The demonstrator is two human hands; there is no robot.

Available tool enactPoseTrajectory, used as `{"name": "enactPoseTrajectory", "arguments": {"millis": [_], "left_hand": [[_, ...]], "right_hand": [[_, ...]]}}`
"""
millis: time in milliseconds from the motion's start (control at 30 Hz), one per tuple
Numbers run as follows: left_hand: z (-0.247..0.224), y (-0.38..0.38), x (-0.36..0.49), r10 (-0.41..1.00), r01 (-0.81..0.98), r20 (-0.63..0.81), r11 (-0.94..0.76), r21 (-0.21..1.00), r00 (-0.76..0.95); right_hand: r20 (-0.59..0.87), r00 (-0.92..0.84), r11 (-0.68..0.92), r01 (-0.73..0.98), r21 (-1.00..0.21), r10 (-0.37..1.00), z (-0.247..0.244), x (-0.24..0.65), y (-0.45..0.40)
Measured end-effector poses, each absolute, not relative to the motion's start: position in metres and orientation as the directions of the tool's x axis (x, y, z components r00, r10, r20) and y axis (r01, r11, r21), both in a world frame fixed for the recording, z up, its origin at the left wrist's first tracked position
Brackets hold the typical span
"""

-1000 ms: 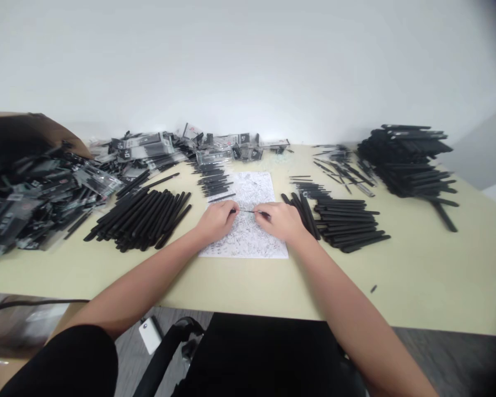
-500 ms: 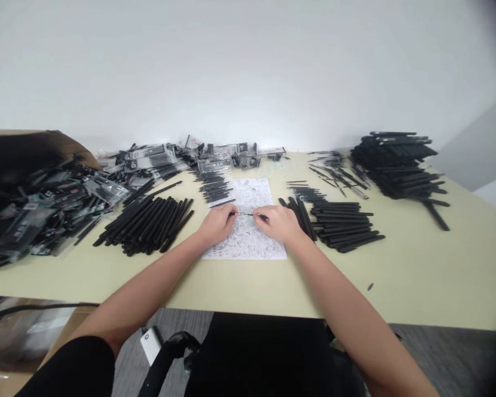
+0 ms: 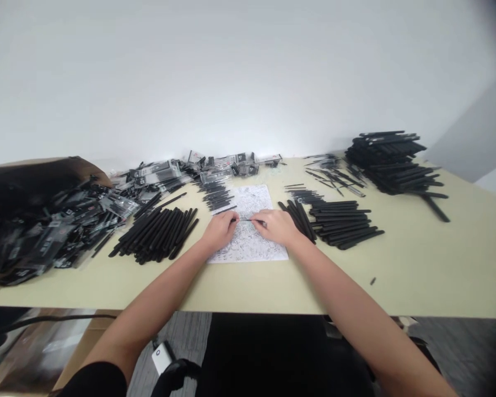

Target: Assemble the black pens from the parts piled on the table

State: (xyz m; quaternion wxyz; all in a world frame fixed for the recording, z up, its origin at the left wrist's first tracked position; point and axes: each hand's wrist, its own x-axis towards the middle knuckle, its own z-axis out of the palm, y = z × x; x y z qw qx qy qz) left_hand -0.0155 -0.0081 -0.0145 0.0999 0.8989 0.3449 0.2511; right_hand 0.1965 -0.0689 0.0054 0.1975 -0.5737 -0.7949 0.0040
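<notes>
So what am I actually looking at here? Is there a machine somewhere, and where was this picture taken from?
There is no machine here, just a person's own two bare hands, filmed by a camera worn on the head that looks forward and down. The left hand and right hand together pinch a thin black rod above a printed black-and-white sheet. On the pale table lie neat groups of loose black pens, a taller stack of them, and, on the left, a heap of black pens in clear plastic packets beside a cardboard box. I can't tell exactly what the rod is; it may be a pen part.
</notes>
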Motion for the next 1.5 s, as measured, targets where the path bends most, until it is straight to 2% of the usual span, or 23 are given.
{"name": "enactPoseTrajectory", "arguments": {"millis": [367, 600, 900, 1200, 1500], "left_hand": [[-0.010, -0.018, -0.019, 0.702, 0.681, 0.341, -0.704, 0.200, 0.625], [-0.006, -0.022, -0.020, 0.717, 0.731, 0.340, -0.673, 0.112, 0.608], [-0.009, -0.023, -0.024, 0.694, 0.728, 0.383, -0.681, 0.074, 0.610], [-0.011, -0.023, -0.023, 0.684, 0.730, 0.379, -0.683, 0.032, 0.623], [-0.014, -0.022, -0.025, 0.610, 0.688, 0.399, -0.721, -0.079, 0.685]], "right_hand": [[0.299, -0.313, 0.376, 0.909, -0.179, 0.901, 0.012, 0.188, -0.073], [0.323, -0.322, 0.405, 0.884, -0.235, 0.890, 0.007, 0.186, -0.070], [0.354, -0.328, 0.434, 0.856, -0.280, 0.876, 0.005, 0.182, -0.069], [0.323, -0.318, 0.419, 0.849, -0.322, 0.891, 0.011, 0.181, -0.074], [0.268, -0.327, 0.400, 0.870, -0.290, 0.906, 0.015, 0.182, -0.078]]}}
